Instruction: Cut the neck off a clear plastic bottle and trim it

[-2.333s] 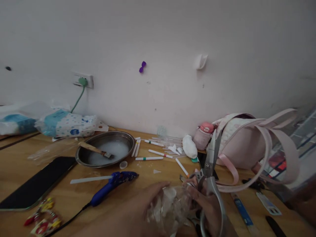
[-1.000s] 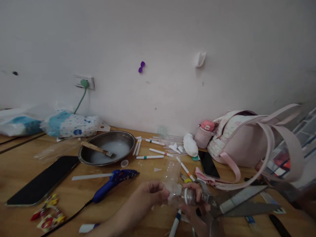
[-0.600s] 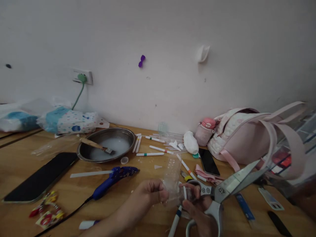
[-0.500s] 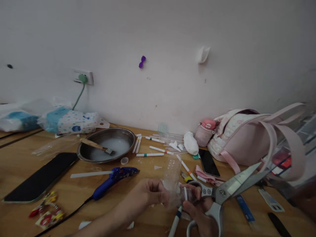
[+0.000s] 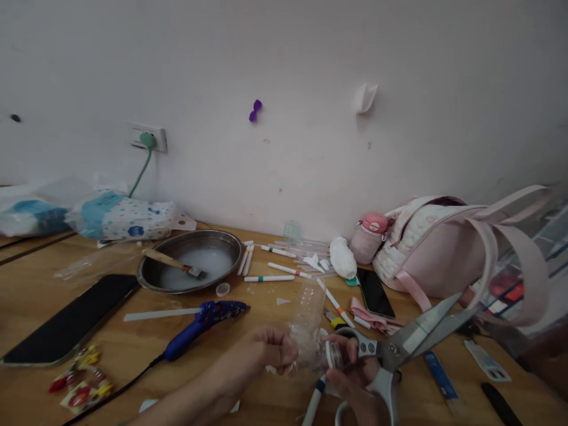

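My left hand (image 5: 277, 349) is closed, its fingertips pinching the edge of a thin, crumpled piece of clear plastic (image 5: 304, 349). Close beside it on the right, my right hand (image 5: 355, 378) is also closed. Its thumb and fingers grip a small round clear plastic piece with a white rim (image 5: 331, 355), perhaps a bottle neck. Large silver scissors (image 5: 399, 349) hang on that same hand by their grey handles, blades parted and aimed up to the right. A clear dimpled plastic bottle part (image 5: 308, 302) shows just behind; whether it joins the pinched plastic, I cannot tell.
On the wooden table (image 5: 261, 313) lie a blue glue gun (image 5: 190, 334), a metal bowl (image 5: 144, 281) of cloudy liquid with a brush (image 5: 168, 260), several markers (image 5: 268, 278), a dark phone (image 5: 375, 293) and a black tablet-like slab (image 5: 73, 319). A pink bag (image 5: 435, 254) stands back right.
My left fingers have shifted a little, uncovering more of the clear plastic. The white-rimmed piece has turned in my right hand, and the scissor blades have tipped slightly downward.
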